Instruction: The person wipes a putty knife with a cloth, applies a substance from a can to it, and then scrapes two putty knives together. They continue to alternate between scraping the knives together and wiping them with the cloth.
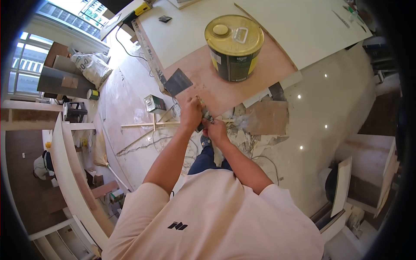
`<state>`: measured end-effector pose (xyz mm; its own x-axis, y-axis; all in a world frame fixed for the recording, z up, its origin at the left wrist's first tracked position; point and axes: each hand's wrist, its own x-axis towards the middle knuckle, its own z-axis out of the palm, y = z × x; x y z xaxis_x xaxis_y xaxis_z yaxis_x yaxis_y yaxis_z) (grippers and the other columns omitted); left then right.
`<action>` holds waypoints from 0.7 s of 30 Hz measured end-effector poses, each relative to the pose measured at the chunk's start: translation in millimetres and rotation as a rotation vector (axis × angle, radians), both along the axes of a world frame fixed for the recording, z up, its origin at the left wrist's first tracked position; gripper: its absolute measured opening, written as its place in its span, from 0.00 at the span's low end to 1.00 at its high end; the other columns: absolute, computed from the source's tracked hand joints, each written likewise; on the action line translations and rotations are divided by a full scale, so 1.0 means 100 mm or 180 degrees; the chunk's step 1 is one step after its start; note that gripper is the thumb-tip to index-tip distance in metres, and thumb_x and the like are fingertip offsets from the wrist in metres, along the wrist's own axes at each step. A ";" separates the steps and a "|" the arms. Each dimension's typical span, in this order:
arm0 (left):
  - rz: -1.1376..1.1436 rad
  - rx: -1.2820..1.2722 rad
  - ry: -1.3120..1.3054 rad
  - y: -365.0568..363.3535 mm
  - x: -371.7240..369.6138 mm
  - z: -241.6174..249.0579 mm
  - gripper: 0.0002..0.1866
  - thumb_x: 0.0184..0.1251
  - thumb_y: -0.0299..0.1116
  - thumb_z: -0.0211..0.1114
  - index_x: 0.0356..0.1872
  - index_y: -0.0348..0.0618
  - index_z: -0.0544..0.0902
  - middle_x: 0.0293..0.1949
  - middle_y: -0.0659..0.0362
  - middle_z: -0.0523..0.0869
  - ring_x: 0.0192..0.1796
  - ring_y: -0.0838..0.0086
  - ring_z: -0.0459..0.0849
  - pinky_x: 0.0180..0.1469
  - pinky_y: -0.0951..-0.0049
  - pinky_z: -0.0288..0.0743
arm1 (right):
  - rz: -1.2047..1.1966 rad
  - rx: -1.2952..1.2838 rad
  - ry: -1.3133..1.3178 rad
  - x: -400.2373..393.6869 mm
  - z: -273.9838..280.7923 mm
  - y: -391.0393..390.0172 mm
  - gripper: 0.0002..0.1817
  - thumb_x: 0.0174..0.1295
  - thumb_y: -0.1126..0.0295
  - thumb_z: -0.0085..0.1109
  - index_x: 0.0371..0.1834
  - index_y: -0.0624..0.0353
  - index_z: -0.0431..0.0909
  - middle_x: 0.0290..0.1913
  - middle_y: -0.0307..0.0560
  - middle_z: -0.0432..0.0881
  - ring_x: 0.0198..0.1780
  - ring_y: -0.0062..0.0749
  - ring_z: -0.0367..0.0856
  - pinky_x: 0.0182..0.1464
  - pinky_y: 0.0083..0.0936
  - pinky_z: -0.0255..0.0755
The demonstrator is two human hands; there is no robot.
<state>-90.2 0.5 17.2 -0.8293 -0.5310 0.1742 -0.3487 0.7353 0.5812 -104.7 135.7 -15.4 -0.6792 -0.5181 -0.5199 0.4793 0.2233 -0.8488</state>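
Observation:
Just in front of the table's near edge, my left hand (191, 113) and my right hand (216, 131) are close together, both with curled fingers. Between them is a small dark grey thing (205, 114) with lighter patches; I cannot tell what it is. A dark, flat square sheet (178, 82) lies at the table edge, just beyond my left hand. On the bare reddish-brown board (195, 60) beyond my hands stands a large metal can (234, 48) with a gold lid, a round cap and a folded handle.
White panels (277, 30) lie on the table; a yellow tool (142, 8) with a cord is at its far left corner. A smaller square can (154, 104), wood strips (173, 123), torn sheeting (266, 118) and a broom (102, 151) are on the floor. Cabinet frames stand left.

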 end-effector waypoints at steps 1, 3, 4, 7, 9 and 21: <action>-0.0017 -0.0124 -0.0054 -0.06 -0.06 -0.03 0.07 0.60 0.29 0.65 0.30 0.35 0.79 0.36 0.44 0.80 0.44 0.46 0.80 0.47 0.55 0.74 | 0.0034 -0.0040 0.0071 0.08 -0.04 0.03 0.18 0.63 0.62 0.65 0.28 0.69 0.78 0.21 0.46 0.78 0.20 0.26 0.76 0.23 0.23 0.74; 0.0099 -0.0044 -0.0160 -0.14 -0.23 -0.02 0.06 0.60 0.30 0.64 0.31 0.37 0.81 0.37 0.45 0.80 0.43 0.47 0.81 0.46 0.54 0.74 | -0.0228 -0.0206 -0.0381 0.16 0.03 0.07 0.18 0.63 0.61 0.65 0.29 0.70 0.78 0.22 0.47 0.79 0.20 0.27 0.77 0.24 0.23 0.75; 0.0141 -0.0095 -0.0106 -0.19 -0.29 0.05 0.06 0.60 0.30 0.64 0.31 0.38 0.81 0.36 0.45 0.80 0.43 0.47 0.81 0.46 0.55 0.75 | -0.0356 -0.0335 -0.0540 0.10 0.12 0.04 0.18 0.63 0.61 0.65 0.30 0.70 0.78 0.23 0.47 0.79 0.20 0.27 0.77 0.24 0.23 0.76; 0.0385 -0.0065 -0.0012 -0.33 -0.17 0.21 0.04 0.59 0.29 0.65 0.31 0.39 0.81 0.36 0.46 0.81 0.42 0.48 0.81 0.45 0.56 0.75 | -0.0180 -0.0126 -0.0533 0.08 0.14 0.06 0.18 0.63 0.60 0.65 0.32 0.69 0.78 0.25 0.47 0.80 0.21 0.27 0.78 0.24 0.23 0.77; 0.0670 0.0132 0.0070 -0.45 0.10 0.30 0.03 0.59 0.28 0.66 0.30 0.40 0.82 0.35 0.48 0.81 0.43 0.49 0.82 0.44 0.56 0.76 | -0.0245 -0.0208 -0.0535 0.07 0.09 0.08 0.19 0.64 0.62 0.64 0.31 0.72 0.76 0.23 0.49 0.80 0.20 0.28 0.79 0.23 0.23 0.76; 0.0297 -0.0126 -0.0093 -0.18 -0.07 0.14 0.06 0.60 0.28 0.63 0.29 0.36 0.81 0.36 0.47 0.82 0.38 0.49 0.82 0.41 0.56 0.76 | -0.0208 -0.0136 -0.0454 0.06 0.06 0.07 0.17 0.63 0.63 0.66 0.31 0.70 0.76 0.24 0.48 0.80 0.21 0.29 0.78 0.23 0.24 0.79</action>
<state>-97.7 -17.6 31.6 -0.7816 -0.5993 0.1731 -0.4330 0.7210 0.5410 -99.1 142.7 -9.0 -0.6330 -0.4989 -0.5919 0.6081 0.1527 -0.7790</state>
